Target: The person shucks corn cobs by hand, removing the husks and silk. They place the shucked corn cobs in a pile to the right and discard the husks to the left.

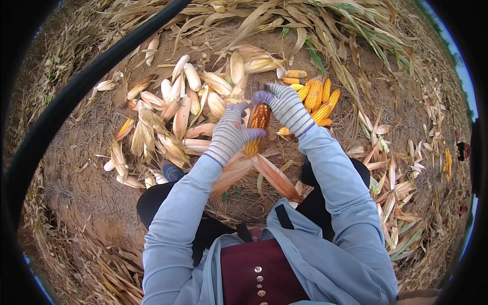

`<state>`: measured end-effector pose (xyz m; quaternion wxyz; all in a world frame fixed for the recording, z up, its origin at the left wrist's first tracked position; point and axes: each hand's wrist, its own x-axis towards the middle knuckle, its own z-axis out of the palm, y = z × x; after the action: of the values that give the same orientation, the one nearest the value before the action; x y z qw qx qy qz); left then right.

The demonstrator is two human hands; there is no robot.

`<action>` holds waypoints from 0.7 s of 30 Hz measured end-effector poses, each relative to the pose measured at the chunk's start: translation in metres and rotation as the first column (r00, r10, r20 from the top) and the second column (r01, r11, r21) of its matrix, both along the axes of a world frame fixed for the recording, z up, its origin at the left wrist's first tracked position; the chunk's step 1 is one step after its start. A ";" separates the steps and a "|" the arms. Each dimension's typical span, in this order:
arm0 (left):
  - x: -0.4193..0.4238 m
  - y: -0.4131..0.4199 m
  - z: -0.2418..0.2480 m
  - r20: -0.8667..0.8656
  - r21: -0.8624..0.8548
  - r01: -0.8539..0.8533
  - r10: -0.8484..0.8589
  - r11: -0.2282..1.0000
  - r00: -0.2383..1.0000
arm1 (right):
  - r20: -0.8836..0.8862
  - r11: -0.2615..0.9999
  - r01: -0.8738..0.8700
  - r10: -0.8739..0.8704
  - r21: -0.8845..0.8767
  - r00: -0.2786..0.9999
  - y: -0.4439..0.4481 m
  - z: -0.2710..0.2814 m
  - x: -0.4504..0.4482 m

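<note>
An ear of corn [260, 119], dark orange at its upper part and yellow lower down, stands out between my gloved hands. Its peeled-back husk [275, 176] spreads below it towards me in reddish strips. My left hand [232, 131], in a striped knit glove with purple fingertips, holds the ear from the left, thumb across its lower half. The fingers of my right hand [285, 106], gloved alike, curl round the tip of the ear. Bare yellow ears [314, 95] lie in a pile just beyond my right hand. Left of my left hand is a heap of ears in husk [183, 108].
Dry cornstalks and leaves [274, 15] cover the ground at the far side. Loose husks [392, 190] lie on the soil to my right, with another small group of yellow ears [447, 164] farther off. A dark curved bar [76, 85] crosses the upper left of the view.
</note>
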<state>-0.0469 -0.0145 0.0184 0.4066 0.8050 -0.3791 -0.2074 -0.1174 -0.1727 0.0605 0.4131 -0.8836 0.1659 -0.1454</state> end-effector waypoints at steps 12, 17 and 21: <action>-0.006 -0.002 -0.005 -0.163 0.094 0.012 0.003 0.995 0.987 | -0.016 0.976 0.114 -0.113 0.184 0.993 0.006 -0.006 0.002; -0.023 -0.016 -0.031 0.013 0.093 0.101 -0.102 0.991 0.995 | 0.119 0.941 0.146 -0.189 0.307 0.975 0.005 -0.008 -0.003; -0.011 -0.010 -0.104 -0.227 -0.012 0.133 -0.132 0.991 0.965 | 0.075 0.984 0.141 -0.150 0.108 0.986 0.016 -0.004 0.006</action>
<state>-0.0580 -0.0242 -0.0856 0.4311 0.7496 -0.3825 -0.3255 -0.1115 -0.1567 0.0565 0.4528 -0.8399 0.2201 -0.2029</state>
